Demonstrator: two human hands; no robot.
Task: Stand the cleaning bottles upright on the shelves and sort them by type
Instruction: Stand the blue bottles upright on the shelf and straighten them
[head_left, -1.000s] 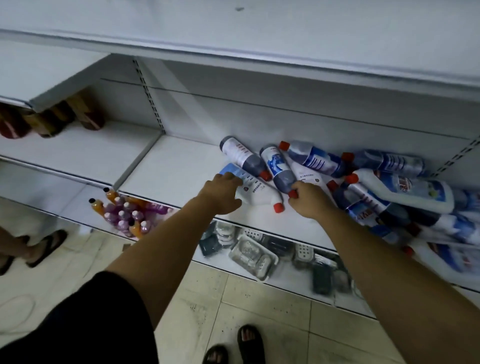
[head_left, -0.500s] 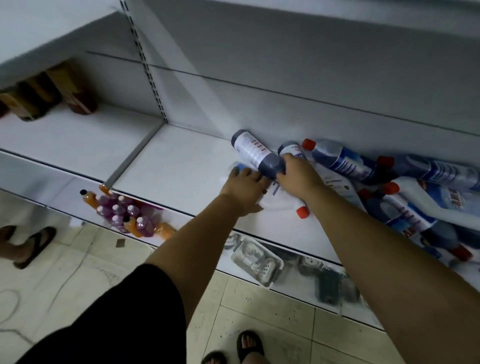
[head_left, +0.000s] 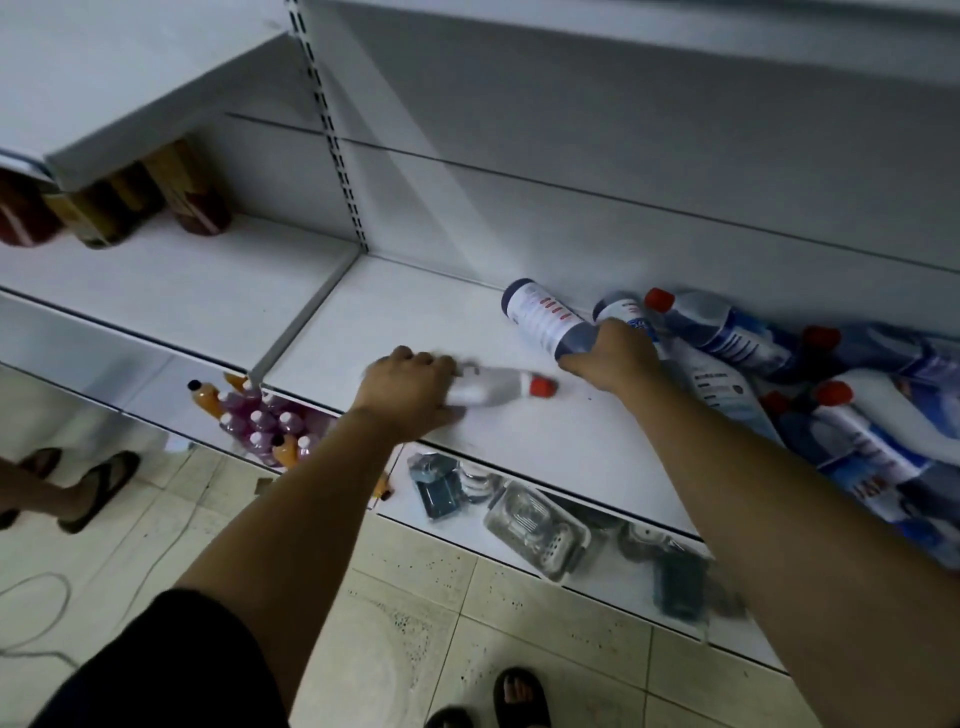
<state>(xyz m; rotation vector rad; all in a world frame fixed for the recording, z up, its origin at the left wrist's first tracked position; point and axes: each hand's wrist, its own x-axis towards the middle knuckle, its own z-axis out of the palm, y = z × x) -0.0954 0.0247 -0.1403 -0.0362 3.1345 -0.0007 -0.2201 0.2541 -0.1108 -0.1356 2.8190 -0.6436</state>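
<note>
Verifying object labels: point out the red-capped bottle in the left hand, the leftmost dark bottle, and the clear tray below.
Red-capped bottle (head_left: 493, 392): head view, its blurred body.
Dark bottle (head_left: 543, 318): head view, its white label.
Clear tray (head_left: 537, 525): head view, its clear top.

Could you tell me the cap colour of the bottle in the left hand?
Red cap, seen in the head view.

There is just one camera, worn on the person's head. It looks forward and down at the white shelf (head_left: 415, 322) from close by, and the left arm (head_left: 291, 519) and right arm (head_left: 753, 493) reach in from the bottom edge. The wide view also takes in the tiled floor (head_left: 415, 597) below.
</note>
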